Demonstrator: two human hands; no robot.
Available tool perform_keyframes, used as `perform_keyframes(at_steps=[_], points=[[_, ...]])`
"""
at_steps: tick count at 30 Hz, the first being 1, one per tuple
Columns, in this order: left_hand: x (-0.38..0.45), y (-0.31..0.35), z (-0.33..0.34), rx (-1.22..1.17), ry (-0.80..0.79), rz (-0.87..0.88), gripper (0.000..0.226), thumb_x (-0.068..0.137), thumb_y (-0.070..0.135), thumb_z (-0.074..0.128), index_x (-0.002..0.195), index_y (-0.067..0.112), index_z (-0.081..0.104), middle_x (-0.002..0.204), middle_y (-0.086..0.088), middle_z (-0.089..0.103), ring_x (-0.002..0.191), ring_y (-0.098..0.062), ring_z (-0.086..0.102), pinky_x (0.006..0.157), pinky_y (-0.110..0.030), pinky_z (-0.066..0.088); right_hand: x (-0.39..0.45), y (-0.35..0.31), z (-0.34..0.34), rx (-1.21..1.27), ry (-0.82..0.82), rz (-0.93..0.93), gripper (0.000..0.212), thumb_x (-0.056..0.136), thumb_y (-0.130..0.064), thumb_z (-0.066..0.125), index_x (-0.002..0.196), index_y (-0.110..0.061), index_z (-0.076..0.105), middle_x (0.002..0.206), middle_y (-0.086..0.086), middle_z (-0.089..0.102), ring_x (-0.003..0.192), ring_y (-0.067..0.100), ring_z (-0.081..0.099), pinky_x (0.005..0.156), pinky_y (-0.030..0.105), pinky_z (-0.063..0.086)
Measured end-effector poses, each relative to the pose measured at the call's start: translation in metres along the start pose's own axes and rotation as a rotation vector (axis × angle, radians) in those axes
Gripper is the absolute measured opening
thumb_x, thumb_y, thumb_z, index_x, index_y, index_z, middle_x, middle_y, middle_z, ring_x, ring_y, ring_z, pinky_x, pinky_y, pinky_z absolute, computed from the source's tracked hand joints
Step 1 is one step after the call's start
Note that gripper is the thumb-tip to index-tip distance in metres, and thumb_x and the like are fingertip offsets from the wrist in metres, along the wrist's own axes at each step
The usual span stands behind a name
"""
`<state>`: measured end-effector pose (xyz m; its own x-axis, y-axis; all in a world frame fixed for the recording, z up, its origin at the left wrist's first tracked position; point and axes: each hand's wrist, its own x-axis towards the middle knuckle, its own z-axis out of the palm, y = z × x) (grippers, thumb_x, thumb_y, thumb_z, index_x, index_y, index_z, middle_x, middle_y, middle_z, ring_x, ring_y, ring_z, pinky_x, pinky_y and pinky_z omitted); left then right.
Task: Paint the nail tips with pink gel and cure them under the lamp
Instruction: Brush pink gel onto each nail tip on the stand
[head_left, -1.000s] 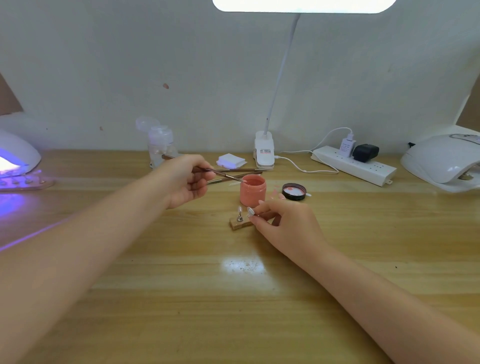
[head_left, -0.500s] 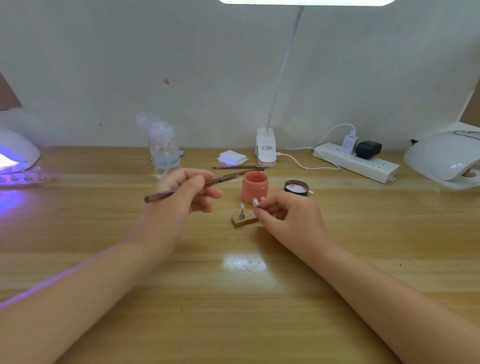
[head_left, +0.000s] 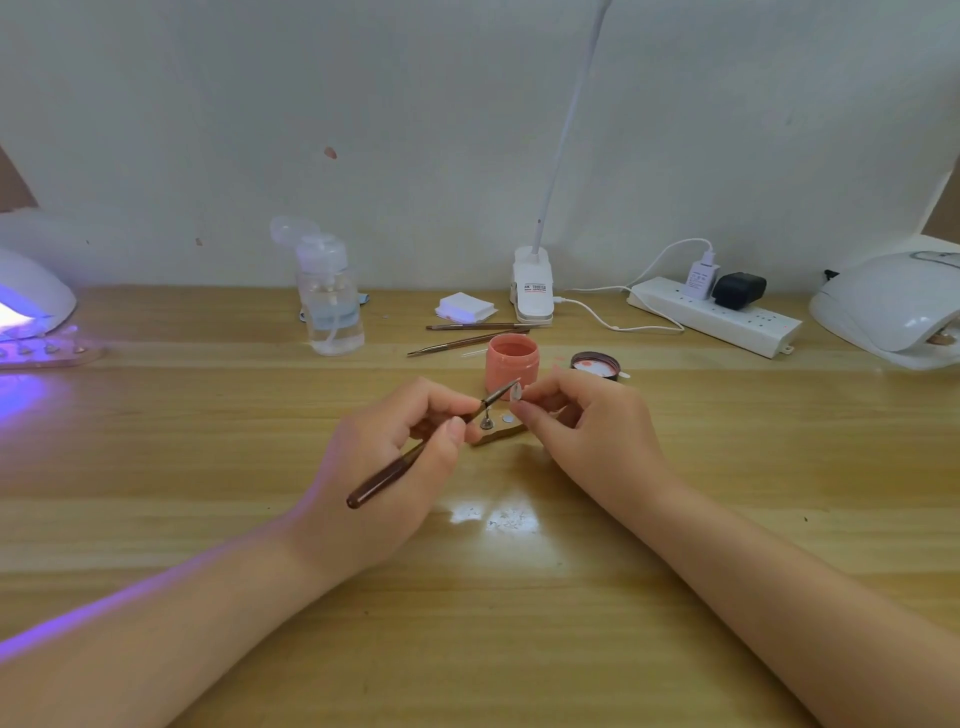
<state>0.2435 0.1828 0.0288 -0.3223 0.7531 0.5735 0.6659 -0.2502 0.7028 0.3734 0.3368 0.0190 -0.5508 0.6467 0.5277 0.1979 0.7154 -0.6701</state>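
Hands meet mid-desk. Left hand (head_left: 387, 457) pinches a brown-handled brush (head_left: 415, 454) btwn thumb & fingers, curled tight round the shaft, handle end sticking back toward the person, tip angled up-right. Right hand (head_left: 576, 421) pinches a small nail tip (head_left: 516, 391) at its fingertips, other fingers curled in; brush tip is touching or just about touching that nail tip, can't tell which. Just below the pinch, btwn the two hands, sits a small wooden holder block (head_left: 498, 435) w/ a metal stand (head_left: 487, 422) upright on it & a round metal disc (head_left: 507, 418) beside that. Right behind the grip stands the open pink gel jar (head_left: 511, 361), its lid (head_left: 596, 365) lying inner side up just right of the jar. Behind-left of the jar, two more brushes (head_left: 467, 338) lie on the wooden desk (head_left: 493, 597). Further back: clear pump bottle (head_left: 330, 301), stack of white pads (head_left: 464, 306), clip lamp base (head_left: 533, 291), power strip (head_left: 714, 317) w/ plugs in. Well off to the left of the hands, a curing lamp (head_left: 31, 301) glows purple, w/ a strip of nail tips (head_left: 49, 353) in front of it. Far right, second white lamp (head_left: 893, 306), not lit as far as I can see.
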Motion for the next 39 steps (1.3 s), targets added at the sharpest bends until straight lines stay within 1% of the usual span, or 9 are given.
perform_keyframes(at_steps=[8, 13, 18, 22, 25, 26, 31, 35, 39], points=[[-0.0013, -0.0012, -0.0048, -0.024, -0.021, 0.039, 0.022, 0.087, 0.031, 0.046, 0.095, 0.025, 0.065, 0.087, 0.013, 0.072, 0.087, -0.008, 0.068, 0.078, -0.030, 0.054, 0.0000, 0.0005, -0.0010, -0.002, -0.004, 0.001, 0.006, 0.081, -0.022, 0.075, 0.079, -0.025, 0.071, 0.069, -0.015, 0.064, 0.057, 0.002, 0.054, 0.057, 0.010, 0.038], [0.0005, -0.0018, -0.0005, -0.002, 0.007, 0.015, 0.016, 0.091, 0.025, 0.052, 0.100, 0.033, 0.063, 0.091, 0.021, 0.071, 0.089, 0.000, 0.066, 0.077, -0.014, 0.050, -0.0004, 0.0013, 0.0000, 0.007, -0.002, -0.003, 0.007, 0.082, -0.023, 0.075, 0.078, -0.025, 0.070, 0.068, -0.015, 0.064, 0.055, 0.003, 0.053, 0.057, 0.010, 0.038], [-0.0010, -0.0031, -0.0041, -0.017, -0.028, 0.012, 0.020, 0.087, 0.030, 0.047, 0.093, 0.024, 0.065, 0.085, 0.012, 0.072, 0.085, -0.009, 0.068, 0.076, -0.030, 0.054, 0.0001, 0.0008, -0.0002, 0.013, 0.012, 0.000, 0.005, 0.083, -0.025, 0.073, 0.079, -0.024, 0.071, 0.067, -0.014, 0.064, 0.055, 0.004, 0.053, 0.057, 0.013, 0.039], [0.0002, -0.0009, -0.0027, -0.081, 0.054, -0.007, 0.021, 0.087, 0.034, 0.046, 0.096, 0.027, 0.064, 0.087, 0.011, 0.072, 0.080, -0.007, 0.065, 0.075, -0.025, 0.052, -0.0003, -0.0008, -0.0008, 0.051, 0.003, 0.014, 0.010, 0.086, -0.029, 0.072, 0.080, -0.021, 0.072, 0.068, -0.012, 0.066, 0.055, 0.008, 0.056, 0.058, 0.018, 0.045], [0.0018, 0.0003, -0.0001, -0.098, 0.049, -0.058, 0.016, 0.091, 0.028, 0.050, 0.099, 0.027, 0.064, 0.089, 0.012, 0.073, 0.075, -0.017, 0.063, 0.072, -0.035, 0.052, -0.0004, -0.0013, -0.0018, 0.052, -0.013, 0.027, 0.007, 0.085, -0.027, 0.072, 0.082, -0.021, 0.073, 0.069, -0.012, 0.066, 0.056, 0.011, 0.057, 0.059, 0.020, 0.046], [0.0017, -0.0002, -0.0003, -0.092, 0.029, -0.063, 0.016, 0.091, 0.026, 0.050, 0.098, 0.027, 0.065, 0.088, 0.012, 0.074, 0.076, -0.016, 0.065, 0.073, -0.035, 0.052, -0.0002, -0.0013, -0.0021, 0.052, -0.017, 0.030, 0.004, 0.085, -0.025, 0.073, 0.083, -0.021, 0.073, 0.070, -0.012, 0.066, 0.057, 0.011, 0.058, 0.059, 0.022, 0.047], [-0.0003, -0.0020, -0.0028, -0.131, 0.036, -0.002, 0.021, 0.088, 0.032, 0.047, 0.096, 0.026, 0.065, 0.087, 0.009, 0.075, 0.087, -0.006, 0.070, 0.078, -0.015, 0.050, -0.0003, -0.0020, -0.0024, 0.073, -0.004, 0.033, 0.007, 0.085, -0.027, 0.072, 0.080, -0.022, 0.072, 0.069, -0.012, 0.067, 0.057, 0.011, 0.059, 0.061, 0.028, 0.051], [0.0007, -0.0028, 0.0007, -0.150, 0.019, -0.067, 0.017, 0.091, 0.031, 0.052, 0.100, 0.027, 0.066, 0.092, 0.011, 0.075, 0.092, -0.005, 0.070, 0.081, -0.018, 0.052, -0.0009, -0.0023, -0.0021, 0.063, -0.008, 0.033, 0.004, 0.084, -0.025, 0.073, 0.082, -0.021, 0.073, 0.069, -0.012, 0.066, 0.057, 0.009, 0.057, 0.062, 0.030, 0.052], [0.0003, 0.0011, -0.0048, -0.106, -0.027, -0.021, 0.019, 0.086, 0.034, 0.049, 0.090, 0.031, 0.067, 0.085, 0.010, 0.075, 0.086, -0.008, 0.070, 0.079, -0.023, 0.053, -0.0006, -0.0024, -0.0020, 0.045, 0.007, 0.033, 0.007, 0.085, -0.027, 0.072, 0.080, -0.022, 0.073, 0.068, -0.013, 0.066, 0.058, 0.010, 0.059, 0.061, 0.029, 0.051]])
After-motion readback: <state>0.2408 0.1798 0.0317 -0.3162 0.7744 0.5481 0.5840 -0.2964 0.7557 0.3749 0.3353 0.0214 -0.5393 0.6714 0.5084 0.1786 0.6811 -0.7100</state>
